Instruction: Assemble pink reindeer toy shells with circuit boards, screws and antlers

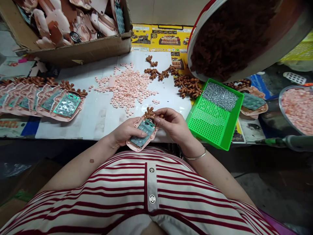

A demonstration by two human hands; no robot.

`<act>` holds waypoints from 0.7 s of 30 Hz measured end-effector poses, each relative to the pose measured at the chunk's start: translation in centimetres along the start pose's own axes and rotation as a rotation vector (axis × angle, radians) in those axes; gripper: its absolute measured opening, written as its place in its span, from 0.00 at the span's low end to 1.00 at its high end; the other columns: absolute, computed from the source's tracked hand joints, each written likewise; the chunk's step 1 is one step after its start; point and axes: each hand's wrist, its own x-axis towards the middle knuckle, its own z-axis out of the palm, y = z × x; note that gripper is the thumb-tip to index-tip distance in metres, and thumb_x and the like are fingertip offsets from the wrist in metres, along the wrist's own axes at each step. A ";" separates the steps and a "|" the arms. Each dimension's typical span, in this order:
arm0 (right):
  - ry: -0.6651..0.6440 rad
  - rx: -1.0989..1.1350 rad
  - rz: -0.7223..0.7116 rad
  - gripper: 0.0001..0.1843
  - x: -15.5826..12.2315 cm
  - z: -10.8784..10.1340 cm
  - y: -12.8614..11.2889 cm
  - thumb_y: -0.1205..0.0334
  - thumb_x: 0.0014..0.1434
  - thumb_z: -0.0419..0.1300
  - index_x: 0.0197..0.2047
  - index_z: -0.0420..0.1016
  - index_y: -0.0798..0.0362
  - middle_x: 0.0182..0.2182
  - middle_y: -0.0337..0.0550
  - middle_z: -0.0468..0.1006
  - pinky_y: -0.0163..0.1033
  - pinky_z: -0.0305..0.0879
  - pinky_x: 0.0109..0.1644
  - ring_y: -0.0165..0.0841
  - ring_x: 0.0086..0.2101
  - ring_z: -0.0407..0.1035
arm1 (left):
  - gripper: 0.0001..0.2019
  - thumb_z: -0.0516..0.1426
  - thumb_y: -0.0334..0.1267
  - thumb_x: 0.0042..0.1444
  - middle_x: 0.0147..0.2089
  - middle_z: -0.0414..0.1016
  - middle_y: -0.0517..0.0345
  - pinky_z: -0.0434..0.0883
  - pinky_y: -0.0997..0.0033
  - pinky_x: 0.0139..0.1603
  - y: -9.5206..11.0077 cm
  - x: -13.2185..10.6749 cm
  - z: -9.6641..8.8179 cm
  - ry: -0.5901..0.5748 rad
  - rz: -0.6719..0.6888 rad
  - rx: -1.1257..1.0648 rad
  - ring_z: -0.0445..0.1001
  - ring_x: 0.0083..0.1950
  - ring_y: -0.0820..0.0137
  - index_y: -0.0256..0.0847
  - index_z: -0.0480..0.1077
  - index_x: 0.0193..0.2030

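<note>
My left hand is closed on a pink plastic toy shell, its thumb lying across the green circuit board inside. Along the shell's top edge sits a brown antler-shaped piece. My right hand pinches the right end of that antler piece, thumb and index finger together at the shell's upper right corner. Past the hands lies a heap of small pink plastic parts. More brown antler pieces are piled to its right.
A row of shells with boards stands at left, below a cardboard box of pink parts. At right are a green basket holding screws, a tilted tub of brown pieces, a bowl and a screwdriver-like tool.
</note>
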 end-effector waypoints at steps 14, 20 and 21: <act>0.093 -0.229 0.091 0.22 -0.8 0.3 -0.5 0.40 0.52 0.71 0.43 0.82 0.47 0.39 0.45 0.83 0.43 0.79 0.44 0.35 0.37 0.77 | 0.34 0.66 0.38 0.42 0.60 0.75 0.49 0.66 0.58 0.65 7.4 -9.8 -8.8 1.116 0.379 0.971 0.70 0.64 0.51 0.40 0.69 0.60; 0.057 -0.266 0.094 0.24 -0.5 0.5 0.0 0.38 0.50 0.71 0.40 0.83 0.48 0.40 0.48 0.83 0.44 0.78 0.42 0.35 0.33 0.77 | 0.32 0.57 0.36 0.55 0.64 0.71 0.37 0.69 0.54 0.61 7.6 -10.7 -10.1 1.219 -0.046 1.547 0.73 0.62 0.47 0.32 0.65 0.68; 0.046 -0.277 0.091 0.24 -0.3 0.6 0.1 0.37 0.50 0.71 0.40 0.83 0.49 0.40 0.48 0.83 0.44 0.78 0.42 0.35 0.33 0.77 | 0.30 0.54 0.37 0.58 0.63 0.71 0.34 0.70 0.51 0.58 7.3 -10.6 -9.9 1.262 -0.105 1.629 0.74 0.59 0.45 0.32 0.65 0.68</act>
